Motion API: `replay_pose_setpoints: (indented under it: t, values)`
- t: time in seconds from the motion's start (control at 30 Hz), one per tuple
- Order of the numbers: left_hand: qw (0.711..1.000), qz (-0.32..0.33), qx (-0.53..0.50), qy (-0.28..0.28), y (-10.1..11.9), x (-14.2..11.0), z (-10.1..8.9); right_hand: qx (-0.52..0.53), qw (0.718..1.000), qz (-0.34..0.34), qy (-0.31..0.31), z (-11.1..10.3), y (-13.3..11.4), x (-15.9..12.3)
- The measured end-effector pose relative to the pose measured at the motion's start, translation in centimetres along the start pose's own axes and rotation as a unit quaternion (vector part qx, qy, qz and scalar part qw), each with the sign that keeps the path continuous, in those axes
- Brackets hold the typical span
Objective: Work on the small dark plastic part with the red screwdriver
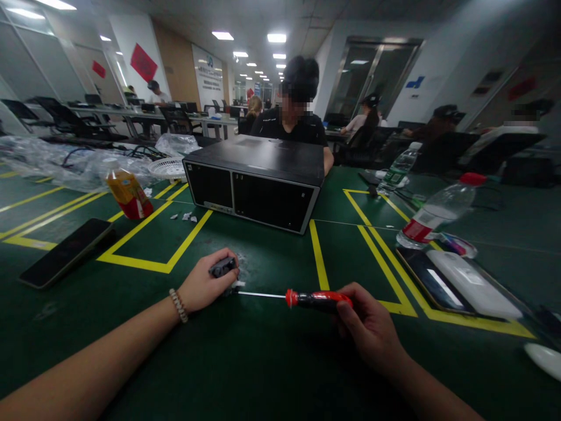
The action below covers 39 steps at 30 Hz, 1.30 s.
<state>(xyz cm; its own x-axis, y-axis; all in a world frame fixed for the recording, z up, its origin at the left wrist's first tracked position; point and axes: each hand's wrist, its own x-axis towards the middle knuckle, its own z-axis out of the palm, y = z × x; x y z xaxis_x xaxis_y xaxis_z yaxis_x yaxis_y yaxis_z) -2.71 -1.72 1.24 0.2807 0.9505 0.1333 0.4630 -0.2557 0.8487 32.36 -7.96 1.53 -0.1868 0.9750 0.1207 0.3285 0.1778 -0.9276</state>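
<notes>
My left hand (209, 282), with a beaded bracelet on its wrist, is closed around a small dark grey block-like part (223, 267) near the table's middle. A bit of white shows at the part's lower edge. My right hand (372, 321) grips the red and black handle of a screwdriver (313, 299). Its thin metal shaft points left, level above the green table, and the tip reaches the underside of the dark part. Whether the tip touches it I cannot tell. Behind my hands stands a black and grey box-shaped case (272, 202).
Across the table a person (287, 120) sits behind the case. A drink bottle (127, 190), a white basket (168, 169) and a dark phone (65, 252) lie left. Rightward are a red-capped bottle (442, 210), a phone (432, 279) and a white mouse (543, 359). Yellow tape marks the green tabletop (263, 362).
</notes>
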Motion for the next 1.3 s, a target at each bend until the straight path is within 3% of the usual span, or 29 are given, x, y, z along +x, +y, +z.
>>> replay_pose_setpoints:
  t: [0.67, 1.03, 1.3]
  values:
    - [1.0, -0.004, -0.01, -0.012, -0.01, -0.02, -0.09, -0.015, 0.999, -0.044, -0.016, 0.1, 0.21, -0.24]
    - [1.0, -0.005, -0.018, -0.005, -0.1, 0.01, 0.06, 0.0, 1.0, 0.011, -0.015, -0.19, 0.23, -0.14]
    - [1.0, 0.002, -0.009, -0.003, 0.01, -0.02, 0.02, 0.009, 0.999, -0.019, -0.029, -0.29, 0.72, -0.07]
